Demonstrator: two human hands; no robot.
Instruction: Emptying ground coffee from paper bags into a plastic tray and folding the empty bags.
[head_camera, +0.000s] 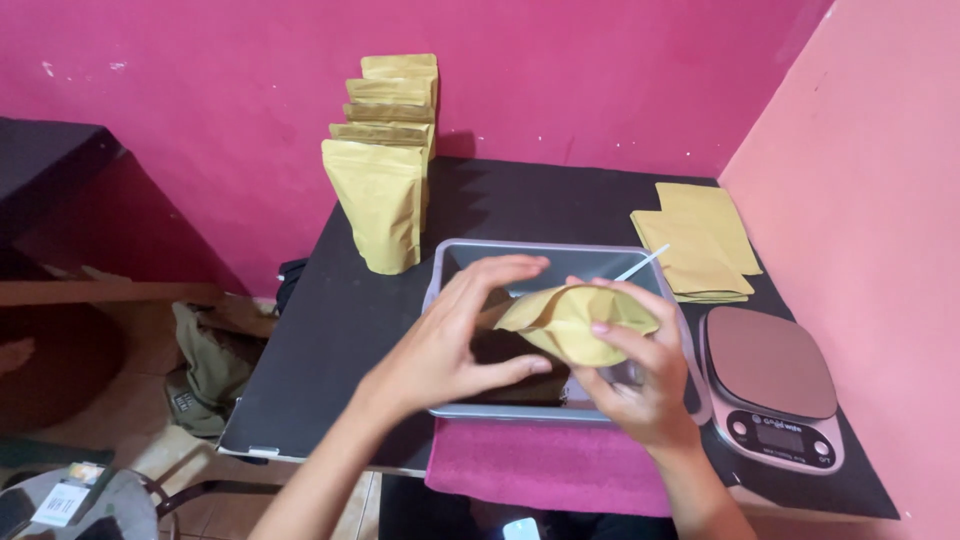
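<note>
1. L hand (450, 335) & R hand (640, 375) both grasp one yellow pouch (575, 322), fingers spreading its mouth, held above grey tray (500, 250)
2. White stick (640, 264) pokes up from tray behind pouch
3. Kitchen scale (772, 385) just R of tray
4. Row of upright pouches (385, 165) at back L; flat pouches (700, 240) at back R
5. All on black table (330, 330)

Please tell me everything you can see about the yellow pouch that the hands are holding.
The yellow pouch looks like matte kraft paper or foil, soft and creased. Its mouth is spread open and it tilts sideways above the grey tray. The left hand touches its left edge; the right hand grips its right side and bottom. Its contents cannot be seen.
</note>
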